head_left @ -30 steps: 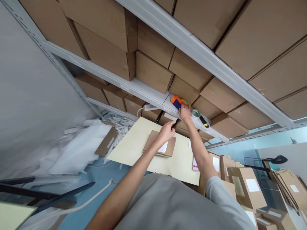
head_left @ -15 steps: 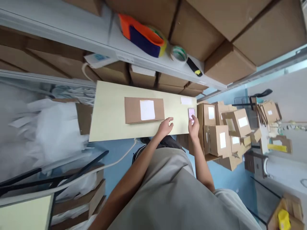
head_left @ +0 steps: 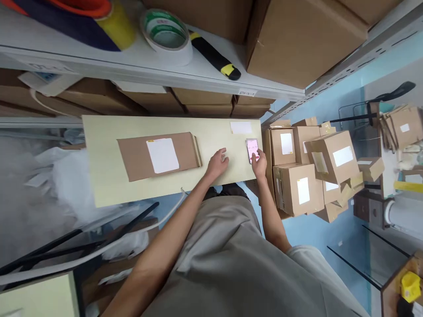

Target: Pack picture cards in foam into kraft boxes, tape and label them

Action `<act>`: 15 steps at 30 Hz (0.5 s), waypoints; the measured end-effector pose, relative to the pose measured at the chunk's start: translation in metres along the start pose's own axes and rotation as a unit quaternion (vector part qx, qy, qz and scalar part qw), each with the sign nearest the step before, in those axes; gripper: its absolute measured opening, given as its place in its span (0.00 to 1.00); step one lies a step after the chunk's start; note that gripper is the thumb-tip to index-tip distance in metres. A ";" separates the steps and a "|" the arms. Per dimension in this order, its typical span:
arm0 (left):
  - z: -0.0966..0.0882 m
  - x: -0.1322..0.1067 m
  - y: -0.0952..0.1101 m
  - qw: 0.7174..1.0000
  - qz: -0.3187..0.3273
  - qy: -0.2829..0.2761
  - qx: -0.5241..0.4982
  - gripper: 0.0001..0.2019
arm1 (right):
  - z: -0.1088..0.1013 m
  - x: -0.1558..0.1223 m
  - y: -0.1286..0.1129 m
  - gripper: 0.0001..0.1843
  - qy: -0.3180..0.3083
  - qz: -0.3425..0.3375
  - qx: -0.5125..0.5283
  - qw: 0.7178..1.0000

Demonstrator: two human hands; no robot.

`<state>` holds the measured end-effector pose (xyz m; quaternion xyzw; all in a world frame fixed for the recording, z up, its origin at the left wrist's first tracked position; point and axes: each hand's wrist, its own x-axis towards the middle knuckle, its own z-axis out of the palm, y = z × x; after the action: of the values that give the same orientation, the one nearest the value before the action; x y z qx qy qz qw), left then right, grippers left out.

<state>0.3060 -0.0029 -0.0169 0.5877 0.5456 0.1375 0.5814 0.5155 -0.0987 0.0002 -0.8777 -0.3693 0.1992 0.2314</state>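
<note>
My left hand (head_left: 216,162) rests open on the pale yellow table (head_left: 105,185), fingers loosely spread, just right of a flat brown cardboard package (head_left: 132,156) with a white label. My right hand (head_left: 260,164) is at the table's right end, fingers curled on the near end of a phone (head_left: 251,147) with a lit pink screen that lies on the tabletop. A small white slip (head_left: 241,127) lies just beyond the phone.
A grey shelf (head_left: 99,66) above the table carries a tape roll (head_left: 167,33), a black and yellow utility knife (head_left: 214,57) and an orange and blue tape dispenser (head_left: 66,13), with cardboard boxes behind. Labelled boxes (head_left: 307,171) are stacked right of the table. White plastic wrapping (head_left: 62,180) lies left.
My right hand came down from the tape dispenser on the shelf to the phone on the table. My left hand left the package and moved right. The view swung down and right.
</note>
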 end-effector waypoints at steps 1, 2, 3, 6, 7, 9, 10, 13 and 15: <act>0.005 0.012 0.001 1.000 -0.013 0.015 -0.015 0.29 | 0.005 0.015 0.001 0.28 -0.013 -0.007 -0.005 1.000; 0.010 0.025 0.002 0.999 -0.028 0.032 -0.028 0.30 | 0.010 0.031 0.003 0.28 -0.026 -0.015 -0.013 0.999; 0.015 0.038 0.003 0.997 -0.046 0.049 -0.038 0.30 | 0.016 0.046 0.003 0.28 -0.036 -0.020 -0.024 0.999; 0.025 0.079 0.002 0.990 -0.103 0.077 -0.057 0.31 | 0.036 0.091 0.004 0.28 -0.056 -0.017 -0.063 0.996; 0.028 0.093 0.002 0.988 -0.117 0.080 -0.063 0.31 | 0.042 0.106 0.003 0.29 -0.060 -0.011 -0.072 0.996; 0.033 0.118 0.003 0.986 -0.129 0.080 -0.074 0.31 | 0.054 0.132 0.001 0.29 -0.068 0.009 -0.081 0.994; 0.036 0.130 0.004 0.985 -0.128 0.081 -0.078 0.32 | 0.058 0.144 0.000 0.28 -0.075 0.020 -0.082 0.994; 0.045 0.160 0.009 0.986 -0.122 0.086 -0.080 0.35 | 0.068 0.169 -0.002 0.23 -0.102 0.046 -0.087 0.990; 0.051 0.174 0.010 0.984 -0.123 0.096 -0.080 0.37 | 0.071 0.177 -0.002 0.21 -0.115 0.047 -0.089 0.988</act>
<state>0.4149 0.1116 -0.1053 0.4515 0.6546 0.1639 0.5838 0.5921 0.0522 -0.0886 -0.8827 -0.3677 0.2758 0.0981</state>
